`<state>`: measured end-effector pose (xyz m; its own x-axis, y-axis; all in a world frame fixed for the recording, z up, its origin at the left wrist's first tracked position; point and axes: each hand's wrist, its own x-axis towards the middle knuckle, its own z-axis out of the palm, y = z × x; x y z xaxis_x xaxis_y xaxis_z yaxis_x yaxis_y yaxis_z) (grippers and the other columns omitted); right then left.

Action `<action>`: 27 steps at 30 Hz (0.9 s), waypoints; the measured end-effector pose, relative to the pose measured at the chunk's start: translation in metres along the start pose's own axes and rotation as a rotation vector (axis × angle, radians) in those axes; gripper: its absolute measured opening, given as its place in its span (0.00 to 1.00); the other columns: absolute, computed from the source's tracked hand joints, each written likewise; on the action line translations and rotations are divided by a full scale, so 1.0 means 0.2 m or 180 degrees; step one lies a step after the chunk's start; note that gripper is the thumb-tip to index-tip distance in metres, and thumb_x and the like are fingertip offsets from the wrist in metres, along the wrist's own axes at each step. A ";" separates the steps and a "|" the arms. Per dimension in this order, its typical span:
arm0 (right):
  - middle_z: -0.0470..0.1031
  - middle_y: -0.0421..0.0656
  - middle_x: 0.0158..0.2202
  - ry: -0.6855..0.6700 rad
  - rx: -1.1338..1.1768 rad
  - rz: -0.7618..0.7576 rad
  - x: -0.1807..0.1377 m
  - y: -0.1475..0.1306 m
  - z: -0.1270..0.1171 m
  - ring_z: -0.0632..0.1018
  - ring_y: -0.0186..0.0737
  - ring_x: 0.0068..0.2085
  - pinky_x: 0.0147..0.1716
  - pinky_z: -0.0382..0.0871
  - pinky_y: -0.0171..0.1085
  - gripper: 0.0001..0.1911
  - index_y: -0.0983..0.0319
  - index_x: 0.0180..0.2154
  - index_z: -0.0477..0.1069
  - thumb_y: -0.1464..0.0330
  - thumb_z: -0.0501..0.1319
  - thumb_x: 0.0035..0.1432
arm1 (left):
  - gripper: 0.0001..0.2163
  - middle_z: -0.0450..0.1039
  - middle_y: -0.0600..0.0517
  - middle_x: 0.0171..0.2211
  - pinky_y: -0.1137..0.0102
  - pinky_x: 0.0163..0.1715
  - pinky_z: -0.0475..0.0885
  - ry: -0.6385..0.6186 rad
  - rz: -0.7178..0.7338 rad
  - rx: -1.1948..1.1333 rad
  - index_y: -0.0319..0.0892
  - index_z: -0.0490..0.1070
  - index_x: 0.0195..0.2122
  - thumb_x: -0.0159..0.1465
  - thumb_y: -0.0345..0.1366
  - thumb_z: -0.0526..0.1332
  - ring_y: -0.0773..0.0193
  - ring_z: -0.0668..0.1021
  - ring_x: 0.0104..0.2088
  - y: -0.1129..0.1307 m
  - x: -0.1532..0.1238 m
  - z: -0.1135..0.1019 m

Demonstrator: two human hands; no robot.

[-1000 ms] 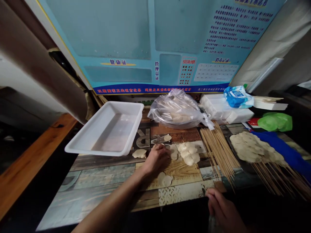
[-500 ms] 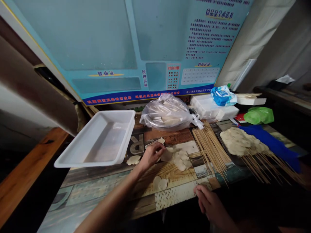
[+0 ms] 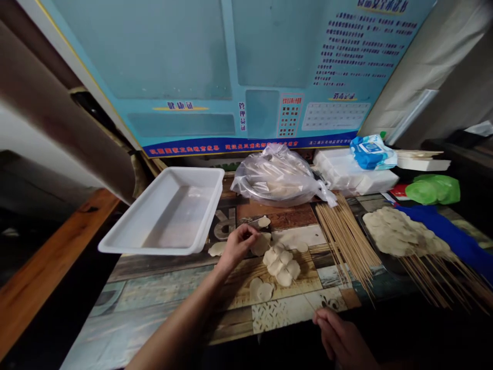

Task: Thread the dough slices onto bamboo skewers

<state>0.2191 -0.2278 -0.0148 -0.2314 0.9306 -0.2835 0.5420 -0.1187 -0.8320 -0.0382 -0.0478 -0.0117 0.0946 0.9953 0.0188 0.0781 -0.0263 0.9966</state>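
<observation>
My left hand (image 3: 238, 245) reaches over the patterned table (image 3: 162, 288) and pinches a pale round slice (image 3: 260, 245) at the edge of a small heap of slices (image 3: 283, 262). Two more slices (image 3: 261, 290) lie nearer to me, one (image 3: 216, 249) sits left of the hand, and one (image 3: 264, 221) lies farther back. My right hand (image 3: 341, 336) rests at the table's near edge with its fingers curled; nothing shows in it. A fan of bamboo skewers (image 3: 342, 236) lies to the right of the heap.
A white plastic tub (image 3: 169, 213) stands at the left. A bag-covered metal bowl (image 3: 279, 177) sits at the back, beside white foam trays (image 3: 354, 174) and a blue wipes pack (image 3: 372, 151). At the right lie skewered slices (image 3: 400, 234), a blue cloth (image 3: 450, 234) and a green bag (image 3: 433, 189).
My left hand has closed on a slice and drawn it leftward off the heap. The heap has shifted and bunched. My right hand stays low at the table's near edge.
</observation>
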 end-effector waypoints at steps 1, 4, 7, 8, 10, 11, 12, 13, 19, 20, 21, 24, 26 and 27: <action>0.57 0.31 0.16 -0.0020 -0.0009 -0.0017 0.00 -0.01 0.00 0.64 0.31 0.19 0.25 0.57 0.30 0.22 0.59 0.32 0.63 0.53 0.40 0.66 | 0.10 0.67 0.55 0.25 0.74 0.27 0.66 -0.0025 -0.0250 -0.0463 0.40 0.68 0.26 0.52 0.41 0.65 0.69 0.70 0.26 0.00 -0.01 0.01; 0.57 0.31 0.16 -0.0077 -0.0015 -0.0037 0.01 -0.02 0.00 0.64 0.31 0.19 0.24 0.58 0.30 0.22 0.58 0.33 0.63 0.53 0.41 0.65 | 0.14 0.68 0.56 0.26 0.72 0.27 0.71 -0.0179 -0.1031 -0.1601 0.40 0.65 0.29 0.50 0.42 0.67 0.68 0.73 0.25 0.00 -0.02 0.03; 0.57 0.31 0.16 -0.0109 -0.0043 -0.0015 0.03 -0.03 0.00 0.65 0.32 0.19 0.23 0.58 0.30 0.22 0.58 0.32 0.63 0.52 0.40 0.65 | 0.14 0.71 0.53 0.28 0.71 0.30 0.73 -0.0307 -0.1381 -0.2055 0.40 0.66 0.31 0.49 0.38 0.69 0.65 0.77 0.28 0.02 -0.03 0.04; 0.57 0.31 0.16 -0.0116 -0.0062 -0.0004 0.03 -0.03 0.01 0.65 0.32 0.19 0.23 0.59 0.30 0.21 0.58 0.32 0.62 0.53 0.40 0.65 | 0.14 0.72 0.52 0.29 0.71 0.30 0.73 -0.0328 -0.1382 -0.2105 0.39 0.67 0.33 0.50 0.37 0.69 0.65 0.77 0.29 0.02 -0.03 0.04; 0.57 0.31 0.16 -0.0087 -0.0090 -0.0007 0.04 -0.02 0.01 0.65 0.32 0.19 0.23 0.59 0.30 0.21 0.57 0.32 0.62 0.53 0.40 0.65 | 0.14 0.73 0.50 0.30 0.72 0.31 0.74 -0.0348 -0.1355 -0.2133 0.38 0.69 0.35 0.51 0.36 0.69 0.65 0.78 0.30 0.03 -0.03 0.04; 0.57 0.31 0.15 -0.0055 -0.0097 -0.0014 0.05 -0.01 0.01 0.65 0.32 0.19 0.23 0.59 0.30 0.21 0.57 0.32 0.62 0.53 0.41 0.66 | 0.14 0.73 0.50 0.30 0.72 0.31 0.74 -0.0347 -0.1336 -0.2127 0.38 0.70 0.35 0.51 0.36 0.69 0.65 0.78 0.30 0.04 -0.03 0.03; 0.57 0.31 0.15 -0.0038 -0.0105 -0.0022 0.05 -0.01 0.01 0.66 0.32 0.19 0.23 0.59 0.30 0.20 0.57 0.32 0.62 0.54 0.41 0.66 | 0.13 0.73 0.50 0.31 0.72 0.31 0.74 -0.0341 -0.1312 -0.2114 0.38 0.70 0.35 0.51 0.37 0.69 0.65 0.77 0.30 0.05 -0.04 0.03; 0.57 0.31 0.15 -0.0028 -0.0116 -0.0029 0.05 0.00 0.01 0.65 0.32 0.19 0.23 0.59 0.30 0.20 0.58 0.32 0.63 0.54 0.41 0.66 | 0.13 0.73 0.50 0.31 0.72 0.31 0.74 -0.0326 -0.1282 -0.2096 0.37 0.70 0.34 0.50 0.37 0.69 0.66 0.77 0.31 0.05 -0.04 0.03; 0.57 0.31 0.17 -0.0010 -0.0166 -0.0022 0.05 0.01 0.01 0.65 0.32 0.19 0.23 0.58 0.30 0.19 0.58 0.33 0.62 0.56 0.41 0.66 | 0.16 0.73 0.53 0.29 0.72 0.32 0.72 -0.0285 -0.1192 -0.1949 0.38 0.71 0.34 0.48 0.40 0.70 0.69 0.76 0.28 0.07 -0.07 0.07; 0.58 0.31 0.17 -0.0021 -0.0168 -0.0026 0.05 0.02 0.01 0.65 0.33 0.20 0.24 0.59 0.30 0.19 0.58 0.33 0.62 0.56 0.41 0.66 | 0.17 0.73 0.53 0.28 0.72 0.32 0.72 -0.0282 -0.1195 -0.1957 0.38 0.71 0.34 0.47 0.40 0.70 0.69 0.75 0.27 0.07 -0.07 0.07; 0.58 0.31 0.17 -0.0022 -0.0175 -0.0032 0.05 0.02 0.01 0.66 0.33 0.20 0.24 0.59 0.30 0.19 0.58 0.33 0.62 0.56 0.41 0.66 | 0.17 0.73 0.53 0.28 0.73 0.31 0.72 -0.0272 -0.1191 -0.1986 0.38 0.71 0.35 0.47 0.40 0.71 0.69 0.75 0.27 0.07 -0.07 0.08; 0.58 0.32 0.17 0.0016 -0.0257 -0.0099 0.04 0.03 0.00 0.66 0.33 0.20 0.24 0.59 0.30 0.19 0.57 0.33 0.62 0.56 0.40 0.66 | 0.18 0.74 0.53 0.28 0.74 0.30 0.72 -0.0245 -0.1236 -0.2123 0.38 0.70 0.35 0.46 0.37 0.72 0.69 0.76 0.27 0.06 -0.08 0.08; 0.58 0.32 0.18 0.0080 -0.0348 -0.0157 0.04 0.04 0.00 0.67 0.33 0.20 0.24 0.59 0.31 0.19 0.57 0.34 0.62 0.56 0.40 0.67 | 0.17 0.74 0.52 0.29 0.74 0.28 0.72 -0.0232 -0.1306 -0.2208 0.38 0.71 0.36 0.46 0.35 0.72 0.69 0.76 0.26 0.06 -0.08 0.08; 0.58 0.32 0.18 0.0120 -0.0391 -0.0183 0.04 0.05 0.01 0.67 0.33 0.20 0.24 0.59 0.31 0.19 0.57 0.34 0.62 0.56 0.40 0.67 | 0.17 0.74 0.52 0.28 0.75 0.27 0.72 -0.0221 -0.1348 -0.2249 0.38 0.71 0.35 0.46 0.34 0.72 0.69 0.76 0.26 0.06 -0.08 0.08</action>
<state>0.2211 -0.2211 -0.0253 -0.2357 0.9473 -0.2170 0.6241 -0.0236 -0.7809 -0.0228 -0.0649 -0.0021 0.2602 0.8993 -0.3516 -0.5194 0.4373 0.7341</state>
